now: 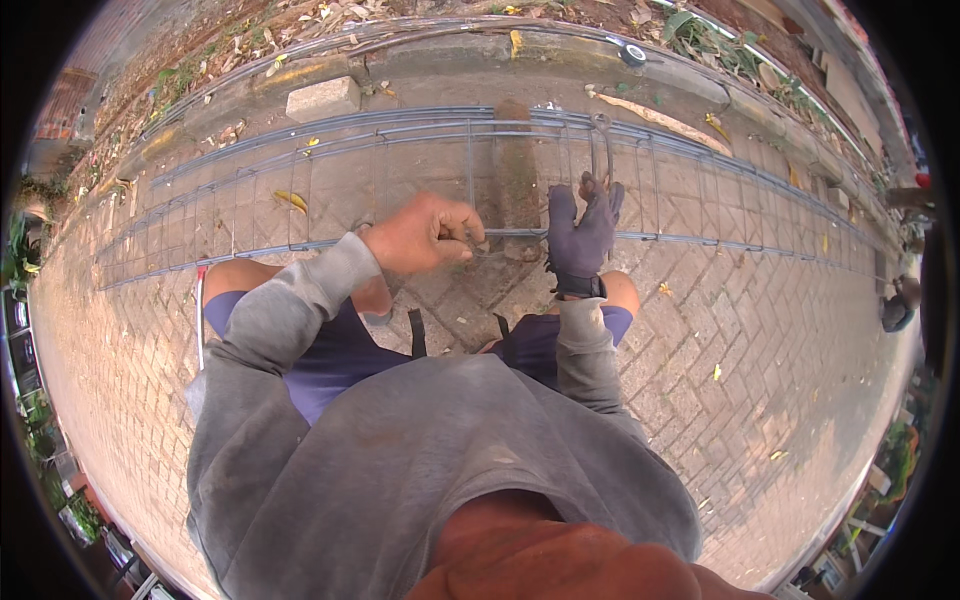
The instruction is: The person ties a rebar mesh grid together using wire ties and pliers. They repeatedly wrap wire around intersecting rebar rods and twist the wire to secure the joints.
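My bare left hand is closed in a pinch beside the near bar of a long steel rebar cage. A small thin wire shows at its fingertips, though its full length is hard to make out. My right hand, in a dark glove with bare fingertips, is closed around the handles of metal pincers. The pincers' head points away from me, over the cage's far bars. Below the cage's middle lies a brown block or board, running away from me.
The cage stretches left and right across herringbone paving. A pale concrete block sits beyond it, near the kerb. A tape roll or small wheel rests by the kerb. Another person's hand shows at the far right.
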Tool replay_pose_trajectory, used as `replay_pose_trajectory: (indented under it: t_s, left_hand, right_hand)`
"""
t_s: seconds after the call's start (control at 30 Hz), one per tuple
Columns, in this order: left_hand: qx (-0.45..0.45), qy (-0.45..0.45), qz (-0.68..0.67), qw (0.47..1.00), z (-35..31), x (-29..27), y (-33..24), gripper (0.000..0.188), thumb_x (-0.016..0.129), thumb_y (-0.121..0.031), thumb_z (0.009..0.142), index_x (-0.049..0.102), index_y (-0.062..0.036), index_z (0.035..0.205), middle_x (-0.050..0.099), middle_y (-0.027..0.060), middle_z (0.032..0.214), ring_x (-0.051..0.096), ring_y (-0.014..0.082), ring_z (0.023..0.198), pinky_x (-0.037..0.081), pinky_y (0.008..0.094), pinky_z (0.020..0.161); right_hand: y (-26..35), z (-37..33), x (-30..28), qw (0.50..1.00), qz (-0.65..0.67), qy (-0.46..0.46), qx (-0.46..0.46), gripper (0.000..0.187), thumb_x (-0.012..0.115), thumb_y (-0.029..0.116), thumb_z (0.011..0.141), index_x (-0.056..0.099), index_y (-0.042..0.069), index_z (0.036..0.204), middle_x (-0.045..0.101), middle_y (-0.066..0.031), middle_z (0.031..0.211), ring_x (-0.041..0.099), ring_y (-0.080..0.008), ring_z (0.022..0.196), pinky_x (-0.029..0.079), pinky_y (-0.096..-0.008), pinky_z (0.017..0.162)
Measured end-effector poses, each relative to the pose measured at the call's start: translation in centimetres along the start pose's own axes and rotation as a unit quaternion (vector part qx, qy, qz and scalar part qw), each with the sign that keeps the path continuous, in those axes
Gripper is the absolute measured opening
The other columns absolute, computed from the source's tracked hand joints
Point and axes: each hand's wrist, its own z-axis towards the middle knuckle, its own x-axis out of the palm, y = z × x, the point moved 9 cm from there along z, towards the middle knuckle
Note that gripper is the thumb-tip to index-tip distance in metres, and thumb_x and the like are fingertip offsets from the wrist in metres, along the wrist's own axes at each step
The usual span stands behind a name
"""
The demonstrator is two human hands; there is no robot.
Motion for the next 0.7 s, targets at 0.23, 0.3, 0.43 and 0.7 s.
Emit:
replay_pose_trajectory:
  t_s: [0.23,0.3,0.43,0.7]
  left_hand:
    - [-0.087,0.028,-0.183,0.979,-1.5,-1.0,2.0,0.021,0.078,-0.008,0.088,0.07,-0.0023,0.106,0.074,0.0037,0.086,0.063,0.0075,0.075,0.048,0.0273,0.069]
    - [-0.042,0.015,-0.106,0.993,-1.4,-1.4,1.2,0.02,0.077,-0.008,0.087,0.069,-0.0046,0.105,0.074,0.0047,0.087,0.064,0.0101,0.075,0.049,0.0295,0.072]
    - [0.129,-0.069,0.361,0.921,-1.3,-1.5,-2.0,0.016,0.071,-0.004,0.081,0.066,-0.009,0.096,0.069,0.0068,0.083,0.068,0.0227,0.076,0.051,0.0383,0.078]
    - [0.144,-0.033,0.482,0.864,1.2,-3.7,1.2,0.008,0.063,-0.009,0.082,0.063,-0.0088,0.09,0.067,0.013,0.083,0.067,0.0368,0.084,0.05,0.0494,0.078]
  right_hand:
    - [8.0,-4.7,1.7,0.906,0.1,0.315,-0.266,0.036,0.074,0.015,0.088,0.071,0.009,0.123,0.067,-0.0224,0.126,0.059,-0.0425,0.127,0.043,-0.0527,0.11]
    - [7.3,-4.2,2.5,0.915,0.202,0.313,-0.152,0.03,0.073,0.011,0.089,0.074,0.008,0.119,0.073,-0.0211,0.115,0.062,-0.0405,0.127,0.046,-0.0483,0.109]
    - [6.9,-3.9,3.6,0.949,0.132,0.259,-0.124,0.025,0.07,0.008,0.091,0.075,0.004,0.115,0.074,-0.0209,0.109,0.066,-0.0405,0.12,0.052,-0.0425,0.102]
    - [7.2,-5.5,5.2,0.936,0.067,0.307,-0.161,0.022,0.067,0.012,0.092,0.075,0.002,0.111,0.074,-0.0232,0.106,0.066,-0.0413,0.118,0.054,-0.0436,0.099]
